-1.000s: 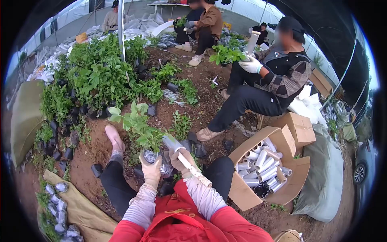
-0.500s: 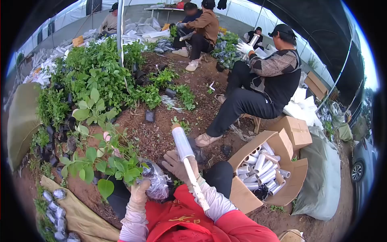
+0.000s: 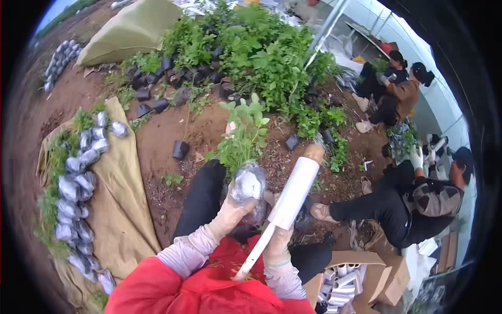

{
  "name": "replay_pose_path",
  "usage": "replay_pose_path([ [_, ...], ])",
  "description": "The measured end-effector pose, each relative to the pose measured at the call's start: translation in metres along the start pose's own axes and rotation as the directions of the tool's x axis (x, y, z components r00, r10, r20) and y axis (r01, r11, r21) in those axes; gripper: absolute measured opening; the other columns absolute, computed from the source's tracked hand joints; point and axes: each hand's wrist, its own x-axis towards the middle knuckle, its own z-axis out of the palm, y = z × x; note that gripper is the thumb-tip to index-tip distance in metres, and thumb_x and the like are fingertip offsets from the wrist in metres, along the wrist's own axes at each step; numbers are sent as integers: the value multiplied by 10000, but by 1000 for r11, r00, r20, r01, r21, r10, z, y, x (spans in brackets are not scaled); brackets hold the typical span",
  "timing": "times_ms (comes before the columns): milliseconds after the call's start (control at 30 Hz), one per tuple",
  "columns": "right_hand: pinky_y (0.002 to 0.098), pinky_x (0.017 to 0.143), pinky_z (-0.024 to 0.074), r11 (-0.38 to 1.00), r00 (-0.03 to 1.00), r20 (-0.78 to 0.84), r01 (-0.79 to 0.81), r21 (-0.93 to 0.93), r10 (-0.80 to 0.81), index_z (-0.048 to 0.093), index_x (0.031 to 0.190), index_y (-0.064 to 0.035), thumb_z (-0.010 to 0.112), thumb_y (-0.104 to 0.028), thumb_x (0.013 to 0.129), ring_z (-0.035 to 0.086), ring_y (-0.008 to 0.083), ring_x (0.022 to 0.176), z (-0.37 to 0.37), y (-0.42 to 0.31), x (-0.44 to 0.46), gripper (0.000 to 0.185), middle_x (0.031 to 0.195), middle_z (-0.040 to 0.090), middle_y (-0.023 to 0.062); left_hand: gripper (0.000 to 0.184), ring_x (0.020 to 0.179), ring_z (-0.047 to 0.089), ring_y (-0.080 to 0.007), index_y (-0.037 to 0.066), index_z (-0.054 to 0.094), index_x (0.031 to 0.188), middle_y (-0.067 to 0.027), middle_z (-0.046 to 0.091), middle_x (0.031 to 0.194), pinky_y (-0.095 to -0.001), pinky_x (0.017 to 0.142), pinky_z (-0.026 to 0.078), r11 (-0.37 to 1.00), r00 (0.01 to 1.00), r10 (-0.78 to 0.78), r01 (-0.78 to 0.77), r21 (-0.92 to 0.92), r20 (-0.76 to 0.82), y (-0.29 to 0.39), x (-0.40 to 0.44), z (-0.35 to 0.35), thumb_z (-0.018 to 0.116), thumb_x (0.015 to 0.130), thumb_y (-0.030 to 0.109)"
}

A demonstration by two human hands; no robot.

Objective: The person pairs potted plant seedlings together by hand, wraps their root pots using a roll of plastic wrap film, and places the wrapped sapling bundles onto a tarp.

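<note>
My left hand, in a pale glove, is closed around the plastic-wrapped root ball of a leafy seedling, held upright in front of me. My right hand, also gloved, carries a roll of clear stretch film on a pale stick. The roll slants up and away to the right, its brown core showing at the top. It hides most of my right fingers. Root ball and roll are close side by side above my lap.
Wrapped seedlings lie in a row on a tan cloth at left. Black-potted plants are massed ahead. A carton of film rolls stands at lower right. A seated person and other people work at right.
My view has swung left. My left hand has brought the seedling upright in front of me. My right hand, its fingers spread earlier, is now close to the root ball with the roll.
</note>
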Motion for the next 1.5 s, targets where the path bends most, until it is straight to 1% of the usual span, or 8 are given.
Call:
replay_pose_path([
  [233, 391, 999, 388, 967, 901, 416, -204, 155, 123, 483, 1276, -106, 654, -512, 802, 563, 217, 1062, 39, 49, 22, 647, 1076, 603, 46, 973, 1270, 411, -198, -3, 213, 1466, -127, 418, 1391, -335, 1056, 346, 950, 844, 228, -303, -79, -486, 51, -44, -135, 794, 746, 295],
  [467, 332, 879, 532, 906, 889, 179, -422, -30, 420, 502, 1171, -6, 507, -230, 938, 637, 186, 913, -3, 94, 5, 324, 962, 629, 80, 1060, 1154, 537, -242, -47, 177, 1466, -204, 501, 1311, -327, 950, 452, 924, 241, 330, 114, 365, -913, 56, -199, -317, 827, 701, 292],
  [667, 353, 832, 500, 856, 856, 24, -517, 0, 517, 570, 906, -73, 492, -251, 870, 612, 192, 896, -51, 110, 14, 197, 891, 607, 43, 1059, 1109, 572, -284, -56, 218, 1452, -217, 535, 1275, -375, 932, 472, 918, 20, 396, -29, 395, -918, 157, -261, -448, 820, 703, 387],
  [833, 341, 831, 494, 859, 857, -60, -510, 45, 512, 571, 943, -79, 513, -270, 874, 609, 187, 907, -51, 106, 16, 211, 897, 611, 34, 870, 1202, 500, -389, -28, 418, 1352, -275, 523, 1284, -415, 1018, 398, 662, -303, 563, 723, 200, -769, 220, -223, -480, 675, 754, 550],
  [1000, 338, 835, 497, 852, 852, 97, -521, 51, 515, 570, 1016, -65, 549, -271, 872, 614, 187, 902, -39, 98, 3, 252, 877, 626, 36, 450, 979, 608, -249, -10, 583, 1160, -150, 624, 1039, -349, 892, 476, 569, 527, 506, 391, 723, -683, 99, -79, -346, 638, 824, 285],
  [1167, 379, 860, 547, 892, 899, 47, -437, 116, 435, 541, 1131, 26, 705, -323, 802, 660, 230, 883, -32, 65, -1, 507, 921, 658, 115, 464, 1137, 550, -224, 22, 526, 1259, -111, 560, 1186, -336, 978, 435, 905, 970, 99, 6, 425, -223, 18, 7, -117, 660, 847, 186],
  [1300, 317, 830, 534, 917, 887, 245, -399, -19, 391, 510, 1197, 6, 653, -454, 843, 641, 187, 929, -52, 30, 23, 598, 969, 638, 98, 616, 1221, 495, -255, -5, 395, 1377, -140, 512, 1314, -358, 1045, 368, 822, 882, -217, 396, -410, 417, -22, 46, -18, 603, 884, 300],
  [1500, 213, 470, 401, 882, 854, 318, -461, 97, 412, 505, 1130, -40, 630, -551, 856, 527, 68, 561, -89, -1, 49, 593, 753, 559, -7, 539, 1049, 589, -251, -26, 455, 1275, -136, 578, 1153, -363, 939, 460, 917, 841, -157, 319, -240, 518, 18, 75, 54, 601, 800, 183],
])
